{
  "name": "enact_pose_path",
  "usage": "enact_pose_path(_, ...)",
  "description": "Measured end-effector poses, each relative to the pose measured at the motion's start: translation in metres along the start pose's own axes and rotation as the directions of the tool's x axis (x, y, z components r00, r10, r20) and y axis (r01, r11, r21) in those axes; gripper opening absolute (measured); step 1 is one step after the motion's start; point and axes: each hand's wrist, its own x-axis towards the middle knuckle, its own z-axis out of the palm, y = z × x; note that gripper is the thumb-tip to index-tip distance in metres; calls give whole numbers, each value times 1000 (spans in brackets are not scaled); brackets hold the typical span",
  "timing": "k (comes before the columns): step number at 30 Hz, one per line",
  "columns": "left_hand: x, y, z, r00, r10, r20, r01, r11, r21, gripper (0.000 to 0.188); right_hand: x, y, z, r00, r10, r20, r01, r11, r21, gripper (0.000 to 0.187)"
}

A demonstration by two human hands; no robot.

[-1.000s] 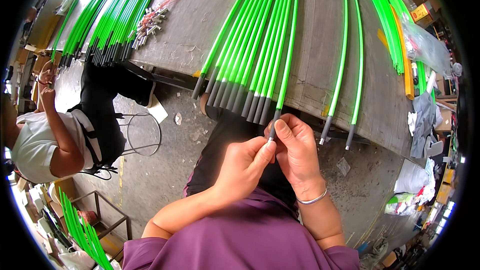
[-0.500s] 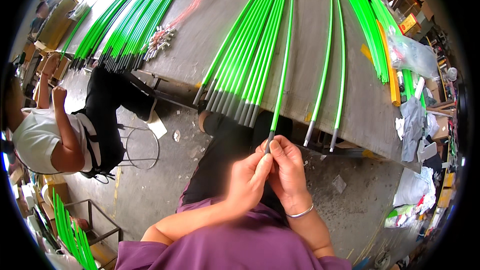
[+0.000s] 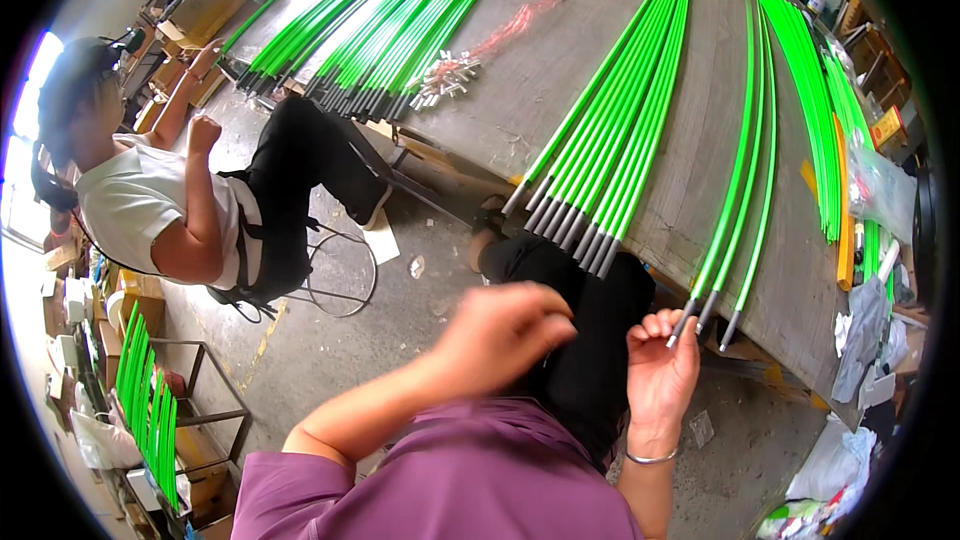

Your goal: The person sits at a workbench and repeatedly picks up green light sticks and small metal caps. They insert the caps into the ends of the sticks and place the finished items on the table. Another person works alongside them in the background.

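Observation:
My right hand (image 3: 660, 370) pinches the dark end of a long green rod (image 3: 704, 275) at the table's near edge, a silver bracelet round its wrist. Two more green rods (image 3: 752, 275) lie just right of it, with grey tips past the edge. My left hand (image 3: 505, 335) hangs apart from the rods over my lap; motion smears its fingers, and I make out nothing in it. Left of the held rod, a fan of green rods (image 3: 625, 130) with dark ends lies on the grey table (image 3: 540, 60), its ends sticking out over my legs.
Farther left lie more green rod bundles (image 3: 420, 30) and white-tipped red wires (image 3: 447, 77). A person in a white shirt (image 3: 150, 200) sits at the left. To the right are another green bundle (image 3: 800, 90), a yellow strip (image 3: 845, 215) and a clear plastic bag (image 3: 885, 185).
Both hands were together on the rod's dark end. The rod has moved right, beside the other two, with my right hand on it. My left hand has let go and come away left.

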Motion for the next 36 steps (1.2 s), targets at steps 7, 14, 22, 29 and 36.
enact_pose_path(7, 114, -61, -126, 835, 401, -375, -30, 715, 699, 22, -3, -7, -18, 998, 23, 52, -20, 997, -68, 56)
enact_pose_path(14, 158, -85, -131, 880, 418, -226, -8, 488, 873, 12, -37, 0, -55, 990, 131, 45, -124, 982, -140, 93)
enact_pose_path(22, 144, -75, -147, 757, 413, -506, 100, 692, 715, 10, -49, 7, -59, 973, 233, 4, -228, 955, -192, 79)
enact_pose_path(29, 89, -70, -173, 761, 409, -503, 150, 644, 750, 14, -49, 16, -60, 946, 323, 19, -305, 911, -279, 49)
enact_pose_path(36, -16, -78, -170, 848, 202, -489, 249, 664, 705, 6, -45, 41, -42, 869, 491, 59, -418, 794, -441, 29)
